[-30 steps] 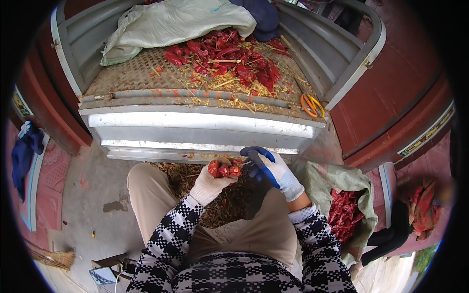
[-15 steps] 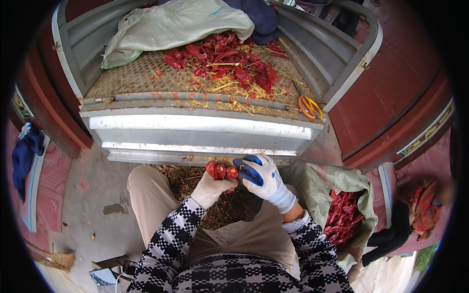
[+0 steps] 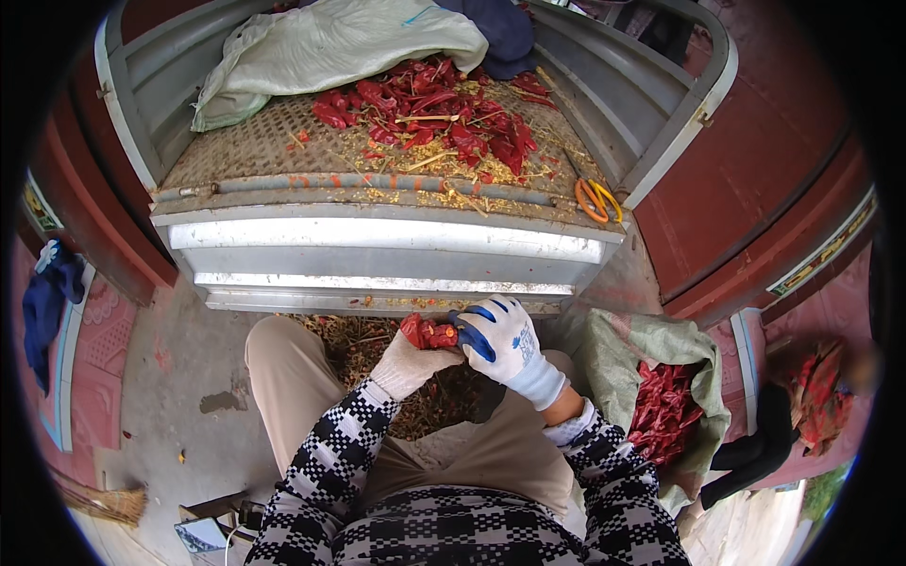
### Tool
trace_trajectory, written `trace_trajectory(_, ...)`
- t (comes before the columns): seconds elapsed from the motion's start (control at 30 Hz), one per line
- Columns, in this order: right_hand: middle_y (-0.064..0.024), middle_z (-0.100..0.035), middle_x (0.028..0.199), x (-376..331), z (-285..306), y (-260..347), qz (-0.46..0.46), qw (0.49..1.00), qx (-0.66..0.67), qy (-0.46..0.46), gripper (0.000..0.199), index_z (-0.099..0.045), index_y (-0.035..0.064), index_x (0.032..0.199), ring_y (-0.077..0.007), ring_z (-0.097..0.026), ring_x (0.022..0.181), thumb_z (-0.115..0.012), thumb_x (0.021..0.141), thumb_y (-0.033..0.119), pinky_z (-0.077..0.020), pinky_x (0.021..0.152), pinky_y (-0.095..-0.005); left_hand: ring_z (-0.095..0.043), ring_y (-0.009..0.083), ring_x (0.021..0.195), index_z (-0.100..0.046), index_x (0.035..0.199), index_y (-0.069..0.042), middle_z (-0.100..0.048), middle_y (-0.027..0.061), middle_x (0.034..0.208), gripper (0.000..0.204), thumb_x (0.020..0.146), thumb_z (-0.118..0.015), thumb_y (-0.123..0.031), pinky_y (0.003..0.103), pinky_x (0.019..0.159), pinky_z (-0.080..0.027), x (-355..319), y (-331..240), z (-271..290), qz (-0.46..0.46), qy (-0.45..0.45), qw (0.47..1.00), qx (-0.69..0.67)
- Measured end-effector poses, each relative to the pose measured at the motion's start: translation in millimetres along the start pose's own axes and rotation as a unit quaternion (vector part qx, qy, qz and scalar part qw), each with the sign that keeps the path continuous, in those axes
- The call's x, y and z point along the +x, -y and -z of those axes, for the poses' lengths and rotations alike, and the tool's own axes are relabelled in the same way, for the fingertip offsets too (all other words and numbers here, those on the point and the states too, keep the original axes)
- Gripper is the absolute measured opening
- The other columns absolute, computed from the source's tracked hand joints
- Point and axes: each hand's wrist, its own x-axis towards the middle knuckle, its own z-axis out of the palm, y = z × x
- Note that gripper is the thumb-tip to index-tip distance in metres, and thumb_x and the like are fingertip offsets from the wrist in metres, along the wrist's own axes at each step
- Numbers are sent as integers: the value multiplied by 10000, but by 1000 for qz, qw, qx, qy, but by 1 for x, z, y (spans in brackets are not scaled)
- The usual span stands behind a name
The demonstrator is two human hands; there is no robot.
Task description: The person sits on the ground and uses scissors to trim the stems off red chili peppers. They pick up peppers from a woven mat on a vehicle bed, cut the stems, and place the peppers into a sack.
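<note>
In front of my knees, my left hand, in a cream knitted glove, is wrapped round a small bunch of dried red chili peppers, which stick out above its fingers. My right hand wears a white glove with blue-coated fingers. Its fingers curl in and pinch at the right end of the same bunch; the exact spot they grip is hidden behind the blue fingertips. Below both hands, between my legs, lies a heap of brown stems and scraps.
Ahead stands a metal cart bed with loose red chilies, a pale woven sack and orange-and-yellow-handled scissors. On my right, an open green-white sack holds red chilies. Beyond it another person's dark sleeve shows. A broom lies lower left.
My right hand's fingers have closed in from a looser, more spread curl onto the end of the bunch. The left hand keeps its hold, with the chilies turned slightly.
</note>
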Motion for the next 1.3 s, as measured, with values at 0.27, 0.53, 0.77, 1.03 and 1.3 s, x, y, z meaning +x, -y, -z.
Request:
trace_trajectory(0.27, -41, -675, 865, -12, -42, 17, -361, 804, 456, -126, 188, -664, -27, 969, -92, -568, 691, -512, 927, 76, -457, 613, -231, -645, 167, 917, -602, 1031, 15, -679, 88, 1005, 316, 733, -663, 99, 292, 828, -523, -2, 9, 1, -7, -53, 993, -108)
trace_trajectory(0.53, -6, -653, 857, -6, -54, 20, -293, 841, 408, -200, 232, -672, 23, 1068, -49, -495, 632, -558, 960, 192, -412, 550, -206, -638, 169, 930, -600, 1055, 15, -667, 84, 1007, 346, 727, -657, 108, 294, 837, -523, -2, 6, -4, -24, -85, 985, -147)
trace_trajectory(0.77, -93, -671, 934, 1, -22, 10, -336, 835, 432, -51, 229, -663, -6, 1045, -175, -617, 844, -547, 907, 136, -490, 759, -301, -628, 167, 928, -594, 1077, 12, -656, 76, 1000, 368, 725, -666, 94, 299, 839, -512, -5, 8, 2, -34, -88, 980, -176)
trace_trajectory(1.03, -170, -660, 970, 8, -6, 3, -175, 949, 263, 21, 311, -660, 48, 1065, -332, -653, 866, -666, 769, 141, -515, 767, -389, -636, 156, 883, -603, 1051, 11, -666, 66, 947, 317, 746, -662, 74, 279, 802, -517, -3, 4, -2, -42, -90, 984, -146)
trace_trajectory(1.3, -168, -658, 912, 3, -22, 5, -115, 987, 110, -35, 262, -651, 18, 1025, -341, -630, 814, -638, 780, 108, -518, 769, -382, -616, 113, 749, -647, 938, -3, -682, 47, 876, 199, 745, -670, 36, 247, 676, -480, -5, 12, 1, -31, -76, 977, -195)
